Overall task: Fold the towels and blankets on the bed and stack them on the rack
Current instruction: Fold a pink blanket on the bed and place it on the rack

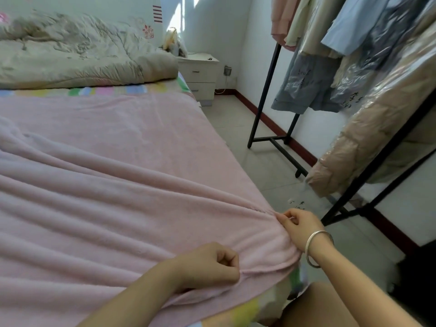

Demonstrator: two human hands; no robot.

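Hands grip one corner of the pink blanket [118, 185], low and right of the middle of the frame. The right hand [299, 226], with a silver bracelet [316, 249] on its wrist, pinches the bunched corner between thumb and fingers. The left hand [212, 263] is just beside it, lower and to the left. Its fingers are curled tight, and they seem to hold the blanket's edge right where the hem runs out from the fist.

From the fingers, the blanket spreads away to the left and upper left and covers most of the bed [106, 90]. Long soft ridges fan out from the corner toward the left side of the frame, so the cloth looks pulled tight toward the hands. A rumpled quilt [70, 50] lies past it at the upper left.

The black rack [266, 90] with hanging clothes stands on the right of the frame, on the right hand's side. I think the folding has only just begun. The next move likely carries this corner up and left, across the blanket to its far edge.
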